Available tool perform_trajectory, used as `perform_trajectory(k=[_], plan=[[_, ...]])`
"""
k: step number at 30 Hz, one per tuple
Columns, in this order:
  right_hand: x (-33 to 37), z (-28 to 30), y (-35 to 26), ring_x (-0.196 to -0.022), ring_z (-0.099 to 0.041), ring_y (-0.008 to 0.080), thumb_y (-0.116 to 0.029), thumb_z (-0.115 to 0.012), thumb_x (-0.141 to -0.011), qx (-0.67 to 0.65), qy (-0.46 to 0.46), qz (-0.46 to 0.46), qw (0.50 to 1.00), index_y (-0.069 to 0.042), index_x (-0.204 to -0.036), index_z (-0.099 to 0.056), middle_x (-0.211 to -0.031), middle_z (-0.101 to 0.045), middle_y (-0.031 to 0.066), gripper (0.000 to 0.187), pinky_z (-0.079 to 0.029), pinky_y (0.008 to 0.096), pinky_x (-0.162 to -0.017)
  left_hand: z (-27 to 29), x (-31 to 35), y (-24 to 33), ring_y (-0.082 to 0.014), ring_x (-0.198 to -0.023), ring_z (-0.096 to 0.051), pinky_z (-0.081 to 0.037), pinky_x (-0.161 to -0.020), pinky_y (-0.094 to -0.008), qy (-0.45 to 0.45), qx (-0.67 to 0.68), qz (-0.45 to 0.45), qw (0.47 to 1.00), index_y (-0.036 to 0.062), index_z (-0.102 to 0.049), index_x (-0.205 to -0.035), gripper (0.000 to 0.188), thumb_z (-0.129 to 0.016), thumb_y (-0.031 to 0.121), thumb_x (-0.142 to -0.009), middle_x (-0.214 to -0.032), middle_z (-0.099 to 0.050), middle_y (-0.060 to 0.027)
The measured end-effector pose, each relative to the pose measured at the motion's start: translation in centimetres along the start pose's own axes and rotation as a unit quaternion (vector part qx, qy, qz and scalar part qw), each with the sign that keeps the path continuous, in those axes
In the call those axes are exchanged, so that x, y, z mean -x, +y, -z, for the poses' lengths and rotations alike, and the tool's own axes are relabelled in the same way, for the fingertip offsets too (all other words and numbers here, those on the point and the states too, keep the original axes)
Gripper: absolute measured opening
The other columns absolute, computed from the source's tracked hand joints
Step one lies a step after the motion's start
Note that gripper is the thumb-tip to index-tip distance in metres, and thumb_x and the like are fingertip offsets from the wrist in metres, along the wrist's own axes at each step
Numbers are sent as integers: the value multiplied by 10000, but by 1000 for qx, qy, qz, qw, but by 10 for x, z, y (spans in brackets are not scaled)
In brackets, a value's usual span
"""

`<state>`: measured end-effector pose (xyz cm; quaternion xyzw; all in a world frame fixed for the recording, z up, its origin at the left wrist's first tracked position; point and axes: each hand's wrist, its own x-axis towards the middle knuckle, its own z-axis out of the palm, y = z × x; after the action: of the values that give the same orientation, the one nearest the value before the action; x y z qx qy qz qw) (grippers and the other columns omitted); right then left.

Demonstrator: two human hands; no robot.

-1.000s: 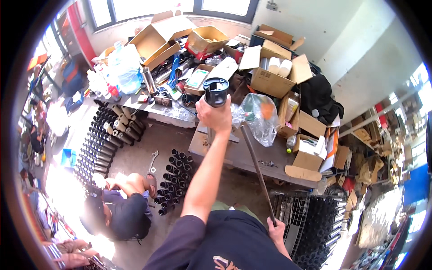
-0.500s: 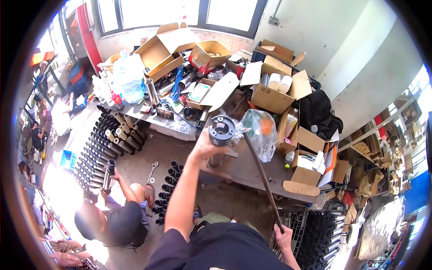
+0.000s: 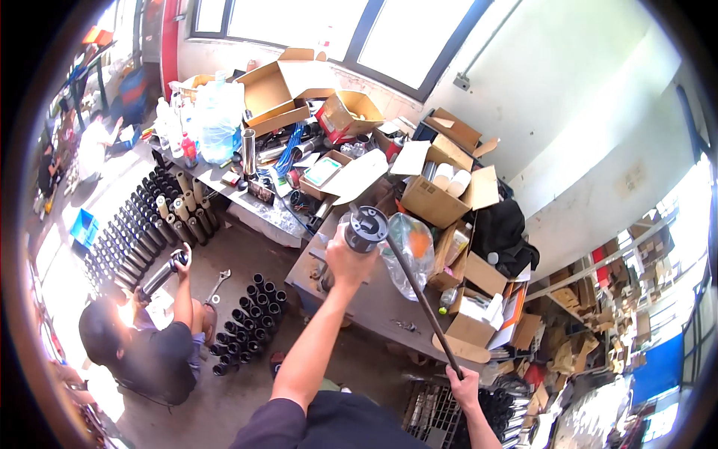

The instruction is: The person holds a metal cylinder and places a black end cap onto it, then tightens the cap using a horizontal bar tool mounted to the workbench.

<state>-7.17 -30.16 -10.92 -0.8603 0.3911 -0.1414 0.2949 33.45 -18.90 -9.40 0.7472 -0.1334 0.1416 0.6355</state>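
My left hand (image 3: 348, 259) is wrapped round the side of a round metal cylinder head (image 3: 366, 227), dark on top with a recessed centre and small holes. What lies below it is mostly hidden by my hand and forearm. In my right hand (image 3: 465, 386) is the lower end of a long dark metal rod (image 3: 423, 307), fingers closed round it. The rod slants up and left, its far end reaching the right side of the cylinder head. A clear plastic bag (image 3: 407, 258) with something orange inside lies just beyond the rod.
The workbench (image 3: 359, 303) carries open cardboard boxes (image 3: 437, 196), bottles and loose tools. Several black tubes (image 3: 250, 318) stand on the floor to the left, near a wrench (image 3: 219, 284). A seated co-worker (image 3: 142, 344) holds a metal tube (image 3: 159, 278). A wire basket (image 3: 434, 411) is at lower right.
My view has turned, so bench and boxes sit differently in the picture. Both my hands keep their grips. The co-worker's tube has gone from nearly upright to tilted.
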Motion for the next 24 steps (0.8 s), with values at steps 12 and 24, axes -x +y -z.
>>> perform_trajectory(k=[12,24], plan=[[-208,118,-74,-542,-563,174,-246,-766,-811,256,27,214,942,-23,-793,-711,-599,-581,125,230,-421,360,-528,28,-91,-54,-135,-1064,-560,-451,-1008,-326,-510,248,70,821,36,-604,-1281,842,-916,-1,-499,-1160,-641,16],[-68,-15,-167,-560,-584,90,-204,-680,-884,-73,-327,-158,929,-35,-674,-696,-605,-627,22,269,-474,261,-548,211,-44,-97,-140,-1008,-589,-495,-906,-304,-284,219,148,922,2,-544,-1244,416,-724,117,-887,-1087,-641,-67]])
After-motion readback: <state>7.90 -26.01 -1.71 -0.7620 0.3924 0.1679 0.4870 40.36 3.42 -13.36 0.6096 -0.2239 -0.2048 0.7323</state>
